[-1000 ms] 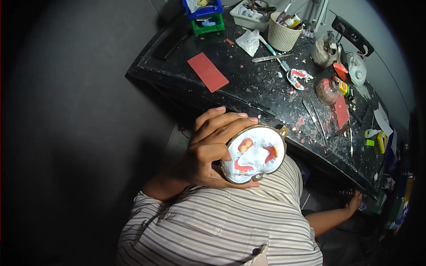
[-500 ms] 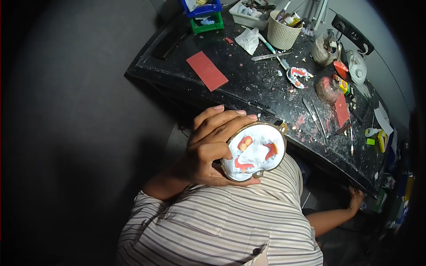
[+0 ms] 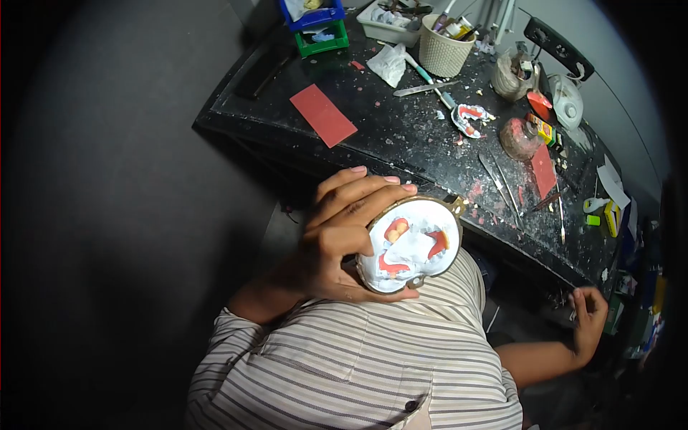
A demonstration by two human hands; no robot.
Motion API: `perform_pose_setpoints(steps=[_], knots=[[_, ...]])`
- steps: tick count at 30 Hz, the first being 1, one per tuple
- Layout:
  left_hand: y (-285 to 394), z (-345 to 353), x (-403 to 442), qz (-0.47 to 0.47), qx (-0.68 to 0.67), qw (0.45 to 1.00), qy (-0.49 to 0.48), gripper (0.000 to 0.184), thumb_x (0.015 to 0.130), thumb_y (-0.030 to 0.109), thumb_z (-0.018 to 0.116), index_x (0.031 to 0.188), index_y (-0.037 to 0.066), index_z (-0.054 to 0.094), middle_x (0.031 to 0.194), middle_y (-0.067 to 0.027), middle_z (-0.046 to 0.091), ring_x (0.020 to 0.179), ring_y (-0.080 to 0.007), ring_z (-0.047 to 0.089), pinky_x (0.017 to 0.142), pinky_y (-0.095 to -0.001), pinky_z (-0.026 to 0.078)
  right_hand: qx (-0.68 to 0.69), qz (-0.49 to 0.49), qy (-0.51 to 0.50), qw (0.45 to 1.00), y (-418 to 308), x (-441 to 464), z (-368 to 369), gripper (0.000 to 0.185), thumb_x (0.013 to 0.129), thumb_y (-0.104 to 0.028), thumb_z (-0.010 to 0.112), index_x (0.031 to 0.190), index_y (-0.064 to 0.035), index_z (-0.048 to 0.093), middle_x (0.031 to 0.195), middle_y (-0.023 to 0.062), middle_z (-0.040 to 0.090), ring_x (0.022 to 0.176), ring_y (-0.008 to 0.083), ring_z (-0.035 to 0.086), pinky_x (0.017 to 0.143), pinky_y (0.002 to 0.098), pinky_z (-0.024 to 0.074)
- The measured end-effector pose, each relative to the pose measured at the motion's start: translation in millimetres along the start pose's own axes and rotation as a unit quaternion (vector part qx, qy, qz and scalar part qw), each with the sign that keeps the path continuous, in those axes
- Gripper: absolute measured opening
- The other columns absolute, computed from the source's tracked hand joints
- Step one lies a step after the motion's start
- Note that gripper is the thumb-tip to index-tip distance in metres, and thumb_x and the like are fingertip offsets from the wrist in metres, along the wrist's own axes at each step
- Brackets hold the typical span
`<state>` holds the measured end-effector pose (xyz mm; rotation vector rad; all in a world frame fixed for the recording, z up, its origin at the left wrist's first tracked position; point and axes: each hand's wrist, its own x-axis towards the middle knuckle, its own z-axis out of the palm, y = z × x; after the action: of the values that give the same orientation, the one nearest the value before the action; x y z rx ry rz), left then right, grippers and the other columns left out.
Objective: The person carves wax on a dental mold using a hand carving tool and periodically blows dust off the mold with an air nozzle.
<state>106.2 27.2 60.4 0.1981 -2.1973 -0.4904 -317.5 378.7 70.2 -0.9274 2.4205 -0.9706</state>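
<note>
My left hand (image 3: 340,229) is wrapped round a round brass-coloured dental flask (image 3: 459,206), held up in front of my striped shirt with its open face towards me. White plaster (image 3: 410,252) fills it. Pink wax patches (image 3: 438,245) show in the plaster, and a few yellowish teeth (image 3: 396,233) sit in one of them. Over on the right, beside the bench's front edge, is my right hand (image 3: 590,326). Its fingers are loosely bent and apart, and I see nothing in them.
On the black bench (image 3: 401,154) lie a pink wax sheet (image 3: 323,115), a denture model (image 3: 459,125), a metal knife (image 3: 424,89) and several slim tools. A woven cup (image 3: 444,57), glass jar (image 3: 519,140), blue bin (image 3: 313,16) and green bin (image 3: 321,39) stand behind. Wax crumbs litter the surface.
My right hand has lifted a little and turned, moving right from the bench's edge, and more of it shows. The view has shifted slightly; the flask stays in my left hand.
</note>
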Motion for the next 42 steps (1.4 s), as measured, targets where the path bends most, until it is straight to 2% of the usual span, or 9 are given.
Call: perform_pose_setpoints(steps=[4,9,11,14,17,19,21,27,42], knots=[[-2,17,6,-0.035,-0.297,0.954,0.001,0.105,0.060,0.013,0.109,0.125,0.010,0.027,0.139,-0.0439,0.057,0.141,-0.0449,0.055,0.120,-0.0556,0.042,0.084,-0.308,-0.149,0.936,-163,10,124,0.115,0.064,-0.060,0.097,0.147,0.0080,0.058,0.143,0.0198,0.069,0.114,0.0242,0.070,0.093,0.0356,0.0570],[-4,34,-4,-0.111,-0.457,0.882,0.027,0.102,0.065,0.010,0.106,0.131,0.010,0.028,0.152,-0.0394,0.043,0.150,-0.0415,0.046,0.125,-0.0549,0.039,0.102,-0.462,-0.135,0.871,-211,14,203,0.111,0.064,-0.035,0.102,0.156,0.0036,0.052,0.151,0.0290,0.055,0.131,0.0409,0.065,0.105,0.0438,0.0556],[-3,36,-5,-0.196,-0.610,0.763,0.084,0.111,0.067,0.012,0.105,0.143,0.010,0.025,0.157,-0.0349,0.039,0.153,-0.0441,0.042,0.125,-0.0567,0.040,0.128,-0.474,-0.119,0.863,-213,10,208,0.104,0.066,-0.017,0.102,0.155,0.0043,0.052,0.149,0.0284,0.055,0.130,0.0420,0.065,0.104,0.0435,0.0570],[-10,47,-9,-0.312,-0.824,0.458,0.116,0.094,0.097,0.059,0.067,0.162,0.001,0.029,0.162,-0.0292,0.043,0.148,-0.0438,0.049,0.122,-0.0594,0.044,0.127,-0.561,-0.058,0.816,-210,10,220,0.094,0.070,-0.001,0.095,0.154,0.0041,0.052,0.147,0.0286,0.055,0.128,0.0433,0.064,0.104,0.0454,0.0565],[-32,70,-40,-0.263,-0.937,0.229,0.025,0.101,0.100,0.070,0.053,0.164,-0.006,0.033,0.157,-0.0245,0.054,0.143,-0.0394,0.056,0.120,-0.0574,0.045,0.082,-0.552,-0.074,0.826,-214,8,221,0.098,0.071,-0.024,0.097,0.154,0.0023,0.052,0.149,0.0277,0.055,0.127,0.0424,0.063,0.106,0.0492,0.0508],[-22,62,-27,-0.283,-0.930,0.233,0.030,0.105,0.100,0.070,0.055,0.166,-0.007,0.029,0.160,-0.0248,0.051,0.145,-0.0396,0.053,0.121,-0.0577,0.044,0.074,-0.523,-0.068,0.847,-211,7,218,0.099,0.071,-0.030,0.097,0.154,0.0014,0.052,0.150,0.0262,0.055,0.128,0.0421,0.063,0.105,0.0495,0.0508],[-16,55,-14,-0.411,-0.784,0.463,0.039,0.110,0.097,0.077,0.052,0.171,0.002,0.023,0.168,-0.0278,0.039,0.153,-0.0480,0.043,0.124,-0.0661,0.037,0.056,-0.454,-0.072,0.887,-203,9,210,0.097,0.072,-0.039,0.095,0.151,-0.0008,0.054,0.146,0.0208,0.061,0.123,0.0414,0.065,0.102,0.0490,0.0523],[-17,52,-3,-0.403,-0.788,0.462,0.054,0.099,0.089,0.043,0.067,0.171,0.007,0.025,0.169,-0.0264,0.037,0.155,-0.0519,0.037,0.120,-0.0803,0.030,-0.166,-0.235,0.134,0.948,-142,51,194,0.021,0.085,-0.008,0.086,0.103,-0.0025,0.076,0.095,0.0160,0.073,0.091,0.0388,0.072,0.080,0.0472,0.0558],[-6,55,15,-0.345,-0.681,0.643,0.060,0.101,0.072,0.010,0.063,0.164,-0.003,0.025,0.147,-0.0287,0.056,0.137,-0.0425,0.060,0.115,-0.0622,0.050,-0.151,-0.175,0.088,0.969,-136,59,192,0.007,0.093,0.003,0.070,0.100,0.0024,0.071,0.095,0.0223,0.070,0.091,0.0460,0.069,0.082,0.0520,0.0530]])
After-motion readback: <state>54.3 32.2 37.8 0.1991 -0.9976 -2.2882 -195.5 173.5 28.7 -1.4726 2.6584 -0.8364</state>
